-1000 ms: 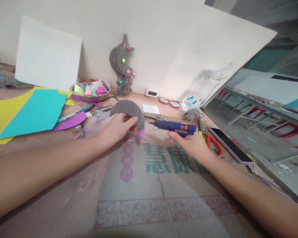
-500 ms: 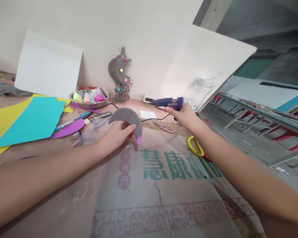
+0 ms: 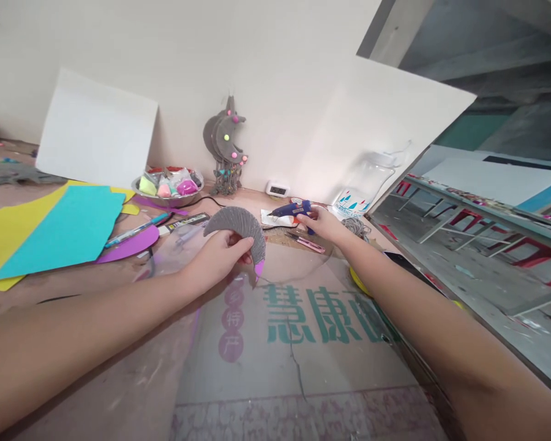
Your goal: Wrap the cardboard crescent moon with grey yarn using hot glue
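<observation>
Pinched in my left hand (image 3: 224, 252) is a crescent (image 3: 243, 223) wrapped in grey yarn, with a purple tip showing at its lower right end. A loose strand of yarn trails from that tip over the printed plastic sheet (image 3: 257, 373). My right hand (image 3: 324, 223) has its fingers round the handle of a blue glue gun (image 3: 289, 209), low over a small white paper (image 3: 270, 217) at the back of the table. The gun's nozzle points left. Pink-handled snips (image 3: 310, 243) lie just in front of the gun.
Behind stand a grey moon ornament (image 3: 229, 138), a small white clock (image 3: 278, 188) and a clear jar (image 3: 365, 184). At the left are a bowl of coloured clay (image 3: 177, 198), a cyan sheet (image 3: 64, 233) and a white board (image 3: 98, 128). Yellow-handled scissors (image 3: 359, 283) lie partly under my right forearm.
My right hand has lowered the glue gun from above the table to the white paper and slightly left. My left hand still grips the crescent in nearly the same place.
</observation>
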`<state>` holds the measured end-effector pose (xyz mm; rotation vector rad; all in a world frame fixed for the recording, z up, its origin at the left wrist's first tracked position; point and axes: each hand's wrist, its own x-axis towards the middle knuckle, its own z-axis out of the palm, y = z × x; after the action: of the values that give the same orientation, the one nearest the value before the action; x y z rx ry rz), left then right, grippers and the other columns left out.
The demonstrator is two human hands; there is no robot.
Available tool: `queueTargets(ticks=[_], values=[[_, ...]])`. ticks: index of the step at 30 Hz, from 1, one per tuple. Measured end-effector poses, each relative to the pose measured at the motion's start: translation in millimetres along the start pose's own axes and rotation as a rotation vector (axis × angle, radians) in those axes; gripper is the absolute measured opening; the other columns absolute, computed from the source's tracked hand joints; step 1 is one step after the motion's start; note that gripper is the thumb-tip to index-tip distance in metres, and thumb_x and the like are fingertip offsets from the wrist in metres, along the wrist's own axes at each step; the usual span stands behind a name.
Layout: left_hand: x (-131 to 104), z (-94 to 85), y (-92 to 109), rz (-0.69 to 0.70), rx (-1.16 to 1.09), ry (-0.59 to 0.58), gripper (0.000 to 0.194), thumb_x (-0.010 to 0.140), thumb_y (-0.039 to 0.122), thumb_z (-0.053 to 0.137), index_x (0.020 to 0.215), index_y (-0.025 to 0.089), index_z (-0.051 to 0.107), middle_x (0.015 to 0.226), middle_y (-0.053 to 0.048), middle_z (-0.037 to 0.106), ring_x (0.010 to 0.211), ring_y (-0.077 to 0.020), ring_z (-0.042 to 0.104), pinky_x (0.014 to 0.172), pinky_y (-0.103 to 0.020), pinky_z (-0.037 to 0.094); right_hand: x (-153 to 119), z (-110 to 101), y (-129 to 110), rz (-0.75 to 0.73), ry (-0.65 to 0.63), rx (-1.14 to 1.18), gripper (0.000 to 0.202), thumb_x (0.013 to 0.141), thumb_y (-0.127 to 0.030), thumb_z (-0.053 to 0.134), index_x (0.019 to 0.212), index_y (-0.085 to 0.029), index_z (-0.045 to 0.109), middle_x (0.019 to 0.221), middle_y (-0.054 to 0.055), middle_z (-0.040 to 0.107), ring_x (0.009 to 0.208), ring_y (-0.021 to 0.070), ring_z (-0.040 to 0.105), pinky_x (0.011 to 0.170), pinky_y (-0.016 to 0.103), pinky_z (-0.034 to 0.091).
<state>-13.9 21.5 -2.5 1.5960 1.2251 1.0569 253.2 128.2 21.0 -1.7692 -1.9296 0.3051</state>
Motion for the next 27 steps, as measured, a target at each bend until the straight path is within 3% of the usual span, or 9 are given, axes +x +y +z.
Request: queueTargets(ticks=[3, 6, 9, 12, 14, 17, 20, 23, 27], values=[[-0.8, -1.7, 3.6, 0.006, 0.043, -0.024, 0.032, 0.079, 0.042, 0.047, 0.064, 0.017, 0.058, 0.066, -0.004, 0.065, 0.063, -0.0160, 0.060, 0.058, -0.025, 0.044, -22.4, -7.5, 2.1, -0.082, 0.125, -0.076, 0.052, 0.079, -0.043, 0.057, 0.121, -0.013, 0.050, 0.113, 0.016, 0.061, 0.102, 0.0276, 0.056, 0.088, 0.040, 0.041], [-1.5, -3.6, 8.7, 0.001, 0.063, -0.030, 0.033, 0.080, 0.041, 0.046, 0.062, 0.016, 0.058, 0.065, -0.003, 0.065, 0.062, -0.0155, 0.060, 0.058, -0.025, 0.044, -52.3, -10.1, -6.7, -0.232, 0.265, -0.089, 0.044, 0.082, -0.042, 0.053, 0.116, -0.014, 0.053, 0.115, 0.015, 0.059, 0.106, 0.0278, 0.054, 0.091, 0.041, 0.040], [-2.2, -3.9, 12.5, -0.021, 0.052, -0.019, 0.031, 0.080, 0.040, 0.047, 0.063, 0.016, 0.057, 0.065, -0.003, 0.065, 0.062, -0.0150, 0.060, 0.058, -0.024, 0.044, -84.6, -9.8, -31.1, -0.301, 0.091, 0.050, 0.029, 0.084, -0.042, 0.052, 0.096, -0.017, 0.061, 0.103, 0.008, 0.065, 0.098, 0.0224, 0.058, 0.088, 0.036, 0.043], [-4.1, -3.4, 15.6, -0.034, 0.050, 0.026, 0.029, 0.080, 0.040, 0.049, 0.066, 0.017, 0.056, 0.066, -0.003, 0.066, 0.063, -0.0146, 0.061, 0.059, -0.023, 0.045, -112.6, -5.9, -60.7, -0.315, -0.184, 0.117, 0.026, 0.086, -0.040, 0.050, 0.093, -0.020, 0.064, 0.096, 0.004, 0.067, 0.091, 0.0187, 0.061, 0.082, 0.032, 0.045], [-5.8, -3.3, 17.5, -0.038, 0.050, 0.053, 0.028, 0.080, 0.041, 0.050, 0.067, 0.017, 0.056, 0.068, -0.002, 0.066, 0.065, -0.0145, 0.061, 0.061, -0.023, 0.045, -125.7, -0.1, -74.3, -0.387, -0.248, 0.130, 0.027, 0.084, -0.042, 0.053, 0.097, -0.021, 0.064, 0.099, 0.004, 0.066, 0.094, 0.0182, 0.059, 0.085, 0.032, 0.044], [-7.8, -3.5, 19.7, -0.050, 0.046, 0.060, 0.026, 0.080, 0.039, 0.050, 0.067, 0.018, 0.056, 0.068, -0.002, 0.066, 0.067, -0.0143, 0.061, 0.063, -0.022, 0.044, -136.1, 11.3, -80.9, -0.498, -0.275, 0.100, 0.030, 0.078, -0.045, 0.062, 0.095, -0.021, 0.063, 0.099, 0.005, 0.063, 0.094, 0.0180, 0.056, 0.084, 0.031, 0.044], [-8.5, -4.0, 20.1, -0.044, 0.074, 0.062, 0.025, 0.080, 0.038, 0.050, 0.066, 0.018, 0.056, 0.068, -0.001, 0.065, 0.067, -0.0143, 0.060, 0.063, -0.022, 0.044, -139.1, 19.5, -78.7, -0.567, -0.258, 0.073, 0.018, 0.081, -0.037, 0.062, 0.082, -0.019, 0.062, 0.092, 0.004, 0.060, 0.090, 0.0164, 0.054, 0.080, 0.029, 0.043], [-8.4, -4.5, 19.3, -0.012, 0.113, 0.054, 0.025, 0.080, 0.037, 0.049, 0.065, 0.018, 0.056, 0.067, -0.001, 0.065, 0.066, -0.0144, 0.060, 0.062, -0.023, 0.043, -138.7, 20.2, -78.6, -0.544, -0.271, 0.185, 0.015, 0.088, -0.028, 0.052, 0.081, -0.019, 0.061, 0.085, 0.002, 0.062, 0.082, 0.0128, 0.056, 0.077, 0.027, 0.043], [-8.8, -4.2, 19.5, 0.034, 0.186, 0.031, 0.027, 0.080, 0.037, 0.048, 0.062, 0.018, 0.056, 0.064, -0.001, 0.065, 0.063, -0.0142, 0.059, 0.059, -0.023, 0.042, -137.2, 14.0, -83.9, -0.545, -0.209, 0.260, 0.020, 0.090, -0.030, 0.049, 0.081, -0.019, 0.064, 0.081, 0.002, 0.064, 0.080, 0.0128, 0.057, 0.078, 0.027, 0.043]])
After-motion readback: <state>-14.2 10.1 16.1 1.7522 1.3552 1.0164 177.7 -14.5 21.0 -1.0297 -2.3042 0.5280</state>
